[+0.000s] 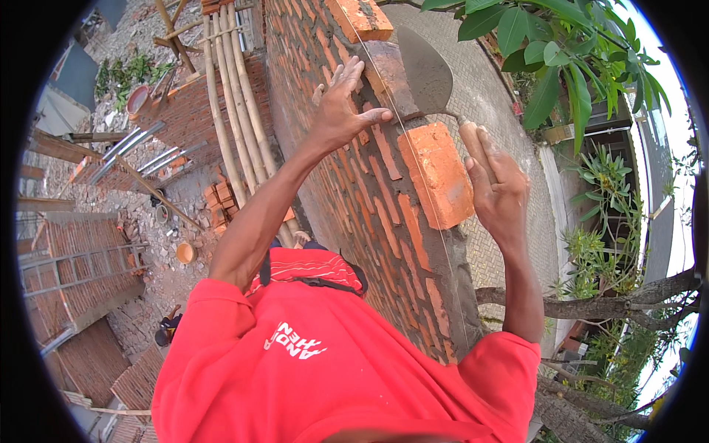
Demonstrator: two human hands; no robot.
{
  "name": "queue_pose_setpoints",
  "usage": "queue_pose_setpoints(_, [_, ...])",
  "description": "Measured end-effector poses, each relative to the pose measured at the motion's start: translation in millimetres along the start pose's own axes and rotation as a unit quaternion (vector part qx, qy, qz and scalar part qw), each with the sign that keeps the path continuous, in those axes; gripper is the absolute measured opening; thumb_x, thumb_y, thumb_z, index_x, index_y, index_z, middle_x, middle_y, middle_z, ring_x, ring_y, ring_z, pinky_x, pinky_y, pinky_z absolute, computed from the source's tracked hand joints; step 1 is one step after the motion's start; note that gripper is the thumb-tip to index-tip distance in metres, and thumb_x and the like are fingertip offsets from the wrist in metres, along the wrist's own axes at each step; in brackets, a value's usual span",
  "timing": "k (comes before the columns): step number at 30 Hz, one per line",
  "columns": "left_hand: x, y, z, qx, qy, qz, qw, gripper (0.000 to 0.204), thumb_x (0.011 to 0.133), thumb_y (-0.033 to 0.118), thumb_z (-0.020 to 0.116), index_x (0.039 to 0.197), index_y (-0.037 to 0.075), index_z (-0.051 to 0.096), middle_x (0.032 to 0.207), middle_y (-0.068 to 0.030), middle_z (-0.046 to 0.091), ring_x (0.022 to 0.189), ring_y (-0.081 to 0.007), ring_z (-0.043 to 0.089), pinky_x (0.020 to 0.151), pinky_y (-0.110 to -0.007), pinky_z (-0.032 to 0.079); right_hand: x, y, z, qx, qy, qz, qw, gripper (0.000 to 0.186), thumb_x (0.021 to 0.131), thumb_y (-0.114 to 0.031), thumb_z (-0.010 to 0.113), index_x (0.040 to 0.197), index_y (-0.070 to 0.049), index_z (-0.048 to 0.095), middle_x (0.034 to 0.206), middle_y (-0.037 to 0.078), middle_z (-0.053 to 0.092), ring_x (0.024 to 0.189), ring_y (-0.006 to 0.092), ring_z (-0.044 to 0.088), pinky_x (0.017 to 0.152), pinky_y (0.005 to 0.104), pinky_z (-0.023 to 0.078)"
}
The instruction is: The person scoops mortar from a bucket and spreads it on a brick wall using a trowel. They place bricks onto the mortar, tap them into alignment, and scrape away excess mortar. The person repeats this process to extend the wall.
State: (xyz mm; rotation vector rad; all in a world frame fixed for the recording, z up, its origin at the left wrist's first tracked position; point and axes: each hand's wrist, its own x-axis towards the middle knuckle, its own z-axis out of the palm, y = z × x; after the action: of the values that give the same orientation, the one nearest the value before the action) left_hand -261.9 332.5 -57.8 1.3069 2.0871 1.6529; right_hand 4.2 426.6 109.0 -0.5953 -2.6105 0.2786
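A trowel (426,71) is in my right hand (504,181), its grey blade upright against the outer side of a mortar-smeared brick (390,74) on top of the wall. The fingers wrap its wooden handle. My left hand (341,107) is on the wall's inner side beside that brick, fingers spread and holding nothing; whether it touches the brick I cannot tell. Nearer me on the wall top sits a clean orange brick (436,176), with another brick (363,18) at the far end. A thin string line (402,118) runs lengthwise along the wall. Grey mortar (459,277) covers the near top.
Bamboo poles (235,103) of a scaffold run along the wall's left. Far below lie rubble, stacked bricks (220,203), an orange bucket (186,252) and another person (168,330). Leaves (546,44) and tree branches (591,304) reach in from the right, above a paved lane (491,96).
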Motion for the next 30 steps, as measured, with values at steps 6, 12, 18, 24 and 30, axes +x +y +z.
queue_pose_setpoints(6, [4, -1, -4, 0.006, -0.016, -0.003, 1.0, 0.123, 0.075, 0.074, 0.08, 0.162, 0.001, 0.033, 0.17, -0.0199, 0.028, 0.161, -0.0341, 0.018, 0.129, -0.061, 0.011, -6, 1, 4, 0.057, 0.032, -0.016, 0.998, 0.04, 0.095, -0.01, 0.071, 0.133, 0.004, 0.067, 0.116, 0.024, 0.073, 0.102, 0.0377, 0.074, 0.087, 0.0428, 0.058])
queue_pose_setpoints(12, [3, -1, -7, -0.018, -0.021, -0.005, 1.0, 0.12, 0.076, 0.066, 0.084, 0.161, -0.001, 0.034, 0.17, -0.0201, 0.028, 0.159, -0.0343, 0.023, 0.129, -0.054, 0.019, -4, 10, 5, 0.055, 0.051, -0.027, 0.997, 0.041, 0.093, -0.01, 0.072, 0.131, 0.004, 0.067, 0.109, 0.023, 0.074, 0.091, 0.0394, 0.073, 0.08, 0.0445, 0.058])
queue_pose_setpoints(18, [6, 1, -7, -0.056, -0.017, -0.016, 0.998, 0.114, 0.076, 0.041, 0.093, 0.161, -0.003, 0.033, 0.167, -0.0243, 0.034, 0.157, -0.0318, 0.029, 0.129, -0.043, 0.024, -5, 18, 6, 0.055, 0.066, -0.044, 0.995, 0.039, 0.092, -0.011, 0.074, 0.129, 0.003, 0.068, 0.112, 0.022, 0.074, 0.095, 0.0382, 0.073, 0.082, 0.0426, 0.059])
queue_pose_setpoints(24, [2, 9, -9, -0.088, -0.006, -0.009, 0.996, 0.106, 0.084, 0.04, 0.088, 0.162, -0.003, 0.031, 0.166, -0.0227, 0.037, 0.154, -0.0321, 0.035, 0.128, -0.043, 0.026, -13, 21, -10, 0.095, 0.073, -0.046, 0.992, 0.039, 0.092, -0.007, 0.074, 0.128, 0.005, 0.068, 0.122, 0.023, 0.072, 0.105, 0.0362, 0.073, 0.09, 0.0402, 0.059])
queue_pose_setpoints(30, [-39, 42, -22, -0.022, 0.055, 0.08, 0.995, 0.078, 0.085, 0.043, 0.088, 0.142, 0.0, 0.058, 0.141, -0.0137, 0.063, 0.137, -0.0277, 0.054, 0.118, -0.044, 0.039, -63, 11, -54, 0.05, 0.114, -0.007, 0.992, 0.045, 0.091, -0.003, 0.075, 0.134, 0.006, 0.065, 0.127, 0.023, 0.071, 0.109, 0.035, 0.073, 0.092, 0.0403, 0.058])
